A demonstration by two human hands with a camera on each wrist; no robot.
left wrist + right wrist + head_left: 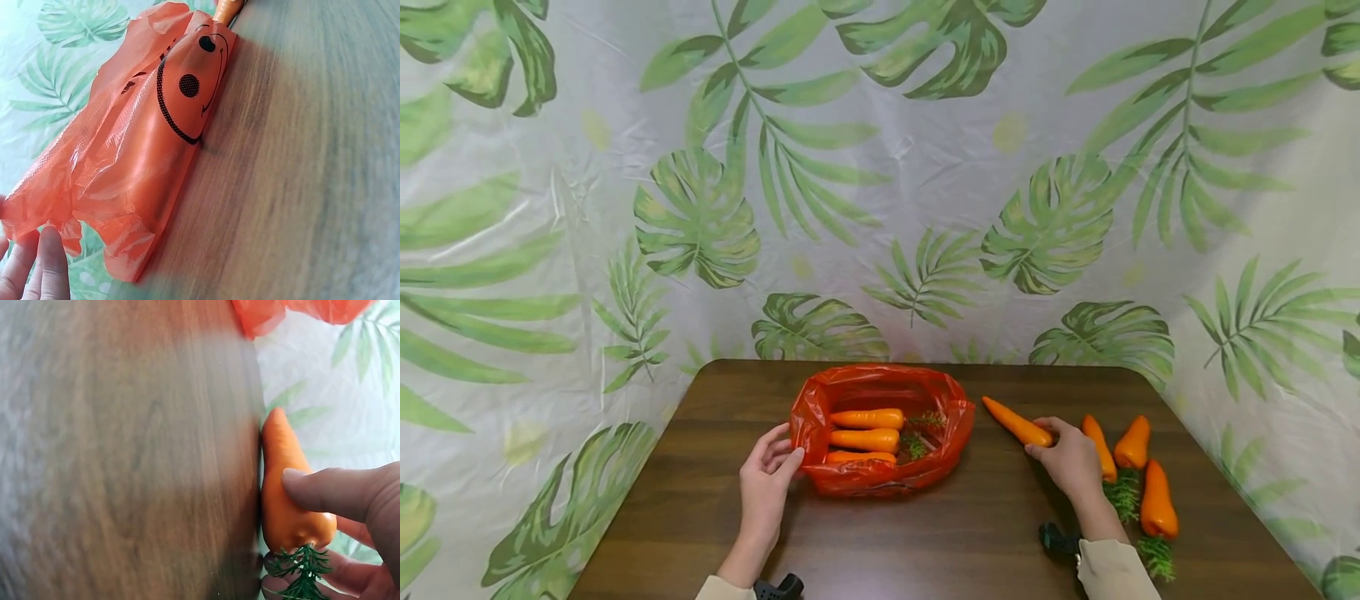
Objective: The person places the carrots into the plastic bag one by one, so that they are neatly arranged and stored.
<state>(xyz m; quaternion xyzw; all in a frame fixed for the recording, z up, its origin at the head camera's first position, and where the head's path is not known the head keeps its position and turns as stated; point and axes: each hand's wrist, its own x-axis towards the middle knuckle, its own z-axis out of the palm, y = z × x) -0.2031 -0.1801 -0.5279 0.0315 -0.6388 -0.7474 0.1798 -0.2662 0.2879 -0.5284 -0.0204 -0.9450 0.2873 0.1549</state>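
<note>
my right hand (pixel 1070 461) grips one carrot (pixel 1017 422) at its thick end, thumb (pixel 325 490) curled over the top and the other fingers (pixel 340 575) wrapped beneath beside the green tuft; the carrot lies on the brown wooden table (pixel 925 542), its pointed tip aimed toward the bag. my left hand (pixel 765 483) rests with fingers nearly straight, their tips (pixel 53 259) touching the crumpled left edge of the red plastic bag (pixel 880 429), closed around nothing. count: three carrots (pixel 865 439) inside the bag, lying side by side with tips to the left and green tops to the right; one carrot in my right hand; three more carrots (pixel 1138 475) loose on the table just beyond and to the right of that hand, seven in all. the bag lies on its side at the middle of the table with its mouth spread wide; it is thin, wrinkled and translucent, and the left wrist view shows a black smiling face (pixel 187 84) printed on its outer side. each carrot is smooth, glossy orange, tapered, with a short dark green feathery top. a leaf-patterned sheet (pixel 880 167) hangs behind the table.
</note>
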